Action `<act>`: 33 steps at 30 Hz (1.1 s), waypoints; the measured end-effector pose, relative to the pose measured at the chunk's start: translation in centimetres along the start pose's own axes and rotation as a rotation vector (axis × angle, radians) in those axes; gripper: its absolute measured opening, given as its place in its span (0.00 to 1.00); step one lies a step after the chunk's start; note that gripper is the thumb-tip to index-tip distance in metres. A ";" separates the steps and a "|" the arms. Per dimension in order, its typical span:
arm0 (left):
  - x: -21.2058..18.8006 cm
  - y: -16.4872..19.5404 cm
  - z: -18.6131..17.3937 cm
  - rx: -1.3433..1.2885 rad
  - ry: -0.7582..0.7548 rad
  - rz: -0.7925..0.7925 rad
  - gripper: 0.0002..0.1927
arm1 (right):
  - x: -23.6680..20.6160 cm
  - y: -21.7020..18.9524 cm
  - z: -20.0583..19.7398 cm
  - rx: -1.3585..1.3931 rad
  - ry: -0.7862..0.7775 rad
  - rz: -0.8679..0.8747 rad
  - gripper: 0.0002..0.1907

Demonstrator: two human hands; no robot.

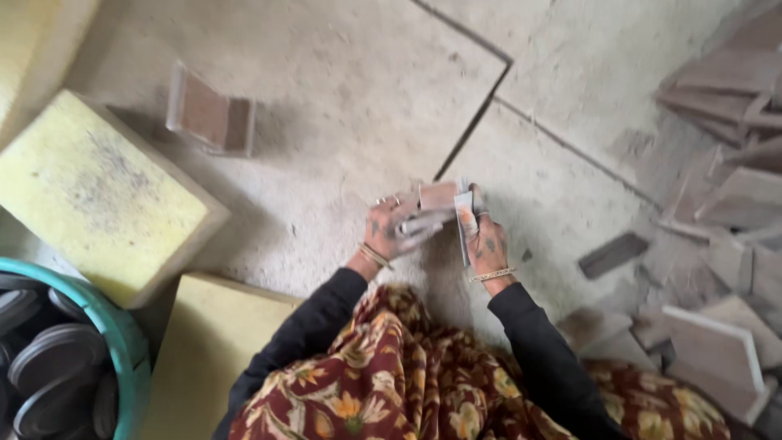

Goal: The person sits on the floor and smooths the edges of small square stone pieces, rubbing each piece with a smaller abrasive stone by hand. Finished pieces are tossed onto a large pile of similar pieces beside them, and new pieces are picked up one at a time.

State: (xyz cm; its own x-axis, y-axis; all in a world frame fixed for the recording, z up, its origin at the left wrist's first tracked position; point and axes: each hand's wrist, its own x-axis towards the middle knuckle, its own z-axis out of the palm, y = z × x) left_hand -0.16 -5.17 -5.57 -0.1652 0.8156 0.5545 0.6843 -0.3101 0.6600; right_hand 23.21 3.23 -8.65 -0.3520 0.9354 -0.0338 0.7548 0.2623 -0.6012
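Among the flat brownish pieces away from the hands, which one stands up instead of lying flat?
The folded piece at upper left, above the yellow foam block, stands up on the floor. The pieces in the pile at right lie flat or lean together.

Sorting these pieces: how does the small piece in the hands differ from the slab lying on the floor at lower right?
The piece is small and held off the floor between the left hand and right hand; the slab is much bigger and rests on a heap of offcuts. The piece looks reddish, the slab paler. Both are flat with straight edges.
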 end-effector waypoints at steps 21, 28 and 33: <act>1.2 1.8 -1.7 0.038 -0.034 -0.008 0.22 | 8.4 -6.2 -2.1 0.012 -0.025 -0.078 0.18; 1.7 2.5 -2.1 -0.002 0.009 -0.073 0.18 | 6.3 -4.0 -1.2 -0.128 -0.014 -0.248 0.29; 2.4 2.9 -1.7 -0.054 -0.016 -0.104 0.18 | 1.9 -2.5 -1.8 -0.146 -0.099 -0.004 0.19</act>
State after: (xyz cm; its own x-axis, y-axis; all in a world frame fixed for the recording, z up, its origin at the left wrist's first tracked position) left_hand 0.18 -4.93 -1.42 -0.2214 0.8524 0.4736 0.6250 -0.2488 0.7399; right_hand 21.63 4.73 -5.79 -0.4023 0.9083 -0.1146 0.8233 0.3042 -0.4792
